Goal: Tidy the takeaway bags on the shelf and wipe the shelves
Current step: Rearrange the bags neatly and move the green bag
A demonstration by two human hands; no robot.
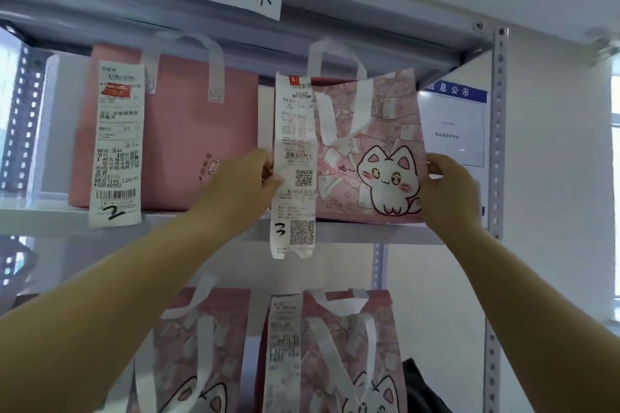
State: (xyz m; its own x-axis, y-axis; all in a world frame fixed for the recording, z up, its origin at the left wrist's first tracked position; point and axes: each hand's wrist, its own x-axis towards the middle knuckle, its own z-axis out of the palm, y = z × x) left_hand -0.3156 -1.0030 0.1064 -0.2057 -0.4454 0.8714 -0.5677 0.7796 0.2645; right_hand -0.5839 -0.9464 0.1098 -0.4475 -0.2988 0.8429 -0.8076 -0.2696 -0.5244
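Cat-print takeaway bag (375,144) upright at the right end of the upper shelf (369,233), base on the board near its front edge. The printed face points outward toward the viewer; the long axis runs along the shelf's front edge, opening upward, with the front handle (327,121) flopped down over the face. The left hand (255,178) pinches the bag's left edge beside the receipt (295,171); the right hand (449,184) curls round the right edge. The fabric looks soft, light and pliable, so grasping both side edges suits it; the receipt, dangling below the shelf edge, probably tears easily. A plain pink bag (188,131) stands just beside, leftward.
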